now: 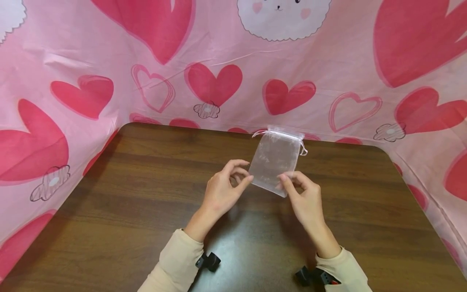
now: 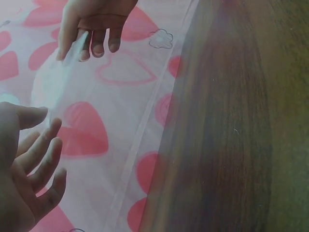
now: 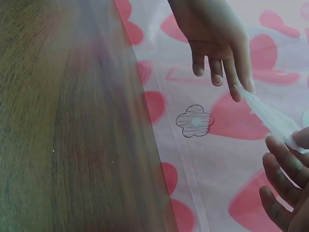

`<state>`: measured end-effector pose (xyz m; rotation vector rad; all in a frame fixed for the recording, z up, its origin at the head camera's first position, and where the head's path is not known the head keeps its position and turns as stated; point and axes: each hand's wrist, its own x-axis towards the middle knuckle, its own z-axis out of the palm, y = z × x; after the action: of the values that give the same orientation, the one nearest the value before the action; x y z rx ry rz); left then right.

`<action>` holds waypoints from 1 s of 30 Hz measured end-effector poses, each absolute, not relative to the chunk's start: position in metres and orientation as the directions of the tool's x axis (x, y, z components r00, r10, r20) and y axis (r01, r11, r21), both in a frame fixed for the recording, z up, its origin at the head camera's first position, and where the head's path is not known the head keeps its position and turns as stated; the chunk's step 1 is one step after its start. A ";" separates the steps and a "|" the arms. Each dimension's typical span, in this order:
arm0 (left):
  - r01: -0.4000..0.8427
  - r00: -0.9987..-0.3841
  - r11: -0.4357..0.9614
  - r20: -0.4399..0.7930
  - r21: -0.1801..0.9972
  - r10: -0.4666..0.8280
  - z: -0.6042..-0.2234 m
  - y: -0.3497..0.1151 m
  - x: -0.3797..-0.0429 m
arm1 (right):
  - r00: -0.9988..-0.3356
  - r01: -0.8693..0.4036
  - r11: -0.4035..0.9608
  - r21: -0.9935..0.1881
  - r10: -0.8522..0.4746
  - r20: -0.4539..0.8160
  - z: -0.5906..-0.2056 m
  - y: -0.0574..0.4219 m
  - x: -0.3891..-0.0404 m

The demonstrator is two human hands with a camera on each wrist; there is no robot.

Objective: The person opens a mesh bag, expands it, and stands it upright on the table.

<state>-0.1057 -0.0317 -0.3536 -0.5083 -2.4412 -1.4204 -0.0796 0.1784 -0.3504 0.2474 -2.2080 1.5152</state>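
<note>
One sheer white drawstring pouch (image 1: 274, 162) is held above the wood-grain tabletop (image 1: 146, 190), cords (image 1: 302, 145) at the far end. The left hand (image 1: 225, 189) pinches its left edge, the right hand (image 1: 304, 196) its lower right side.

Flat, sheer white drawstring pouch (image 1: 275, 160)

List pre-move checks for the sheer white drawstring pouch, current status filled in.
1. Left hand pinching the sheer white drawstring pouch: ok.
2. Right hand pinching it: ok.
3. Pouch raised off the dark brown wood-grain table: ok.
4. White drawstring clear of both hands: ok.
5. Hands at the pouch's mouth, should opening follow: not ok; both hold nearer the opposite end.
6. Mouth open: cannot tell.
</note>
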 end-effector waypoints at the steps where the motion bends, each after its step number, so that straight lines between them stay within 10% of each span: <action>1: 0.433 -0.900 0.455 0.402 0.778 0.169 -0.354 -0.032 -0.106 | -0.886 -0.379 0.380 -0.844 0.113 0.449 -0.350 0.179 -0.080; 30: 0.503 -0.847 0.548 0.507 0.668 0.160 -0.355 -0.037 -0.108 | -0.963 -0.162 0.474 -0.865 0.115 0.243 -0.352 0.185 -0.084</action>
<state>-0.1085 -0.0368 -0.3546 -0.5415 -2.3997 -1.2150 -0.0836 0.1848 -0.3516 0.0394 -2.4565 1.4846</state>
